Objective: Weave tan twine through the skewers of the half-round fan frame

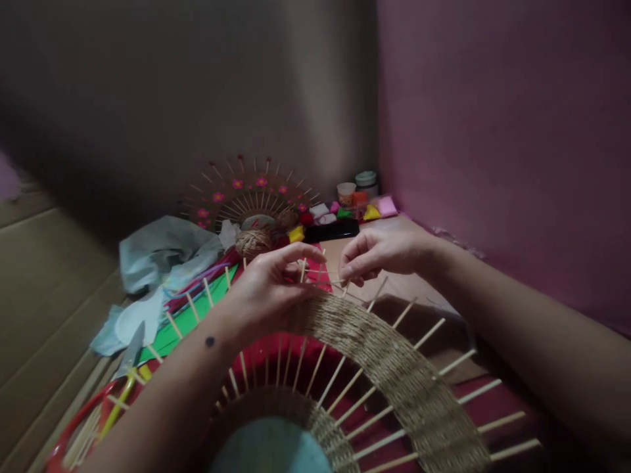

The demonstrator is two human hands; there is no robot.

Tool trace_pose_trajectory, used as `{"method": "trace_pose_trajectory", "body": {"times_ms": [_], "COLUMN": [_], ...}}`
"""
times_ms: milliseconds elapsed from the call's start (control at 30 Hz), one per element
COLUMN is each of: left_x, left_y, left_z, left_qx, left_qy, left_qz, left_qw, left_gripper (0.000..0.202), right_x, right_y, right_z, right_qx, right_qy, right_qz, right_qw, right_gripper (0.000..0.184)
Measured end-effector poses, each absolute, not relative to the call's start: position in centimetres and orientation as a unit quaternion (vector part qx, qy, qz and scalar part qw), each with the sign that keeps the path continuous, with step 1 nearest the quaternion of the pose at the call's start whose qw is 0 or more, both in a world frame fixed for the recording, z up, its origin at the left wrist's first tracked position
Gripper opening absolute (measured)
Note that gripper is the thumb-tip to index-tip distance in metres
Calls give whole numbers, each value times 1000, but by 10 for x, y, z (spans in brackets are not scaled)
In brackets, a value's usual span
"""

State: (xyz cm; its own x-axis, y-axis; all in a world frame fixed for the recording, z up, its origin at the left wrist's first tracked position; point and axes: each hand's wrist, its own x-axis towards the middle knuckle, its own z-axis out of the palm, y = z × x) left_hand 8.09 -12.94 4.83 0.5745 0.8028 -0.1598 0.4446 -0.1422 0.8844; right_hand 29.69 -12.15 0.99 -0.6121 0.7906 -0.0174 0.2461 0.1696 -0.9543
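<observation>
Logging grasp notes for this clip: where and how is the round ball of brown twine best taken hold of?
Probably around the upper sides of the round brown twine ball, coming down from above: its rounded top looks exposed, while the left hand stands in front and crumpled whitish material sits close to the ball's left.

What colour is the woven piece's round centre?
The round centre is pale blue-green; the head view, the only one, shows its upper part.

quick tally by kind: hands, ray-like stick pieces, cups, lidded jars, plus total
Hands: 2 (left hand, right hand)
Stick pieces: 2 (front woven piece, flowered back piece)
Cups: 1 (small cup)
Lidded jars: 1 (pale-lidded jar)
Total: 6
</observation>
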Motion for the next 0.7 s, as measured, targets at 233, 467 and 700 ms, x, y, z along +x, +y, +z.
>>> {"method": "trace_pose_trajectory", "body": {"times_ms": [233,467,700], "left_x": [77,76,76], "left_y": [-131,-124,-127], "left_z": [55,50,52], "left_qx": [689,704,683], "left_qy": [486,492,512], "left_qz": [195,211,210], "left_qw": [501,466,477], "left_gripper": [18,17,16], "right_x": [307,312,307], "right_y": [-118,-130,-140], "right_z": [12,28,36], "right_qx": [-361,-353,-329], "right_qy": [-745,-776,-828], "right_qz": [510,453,375], "right_qw": [233,260,256], "right_gripper": [27,19,15]}}
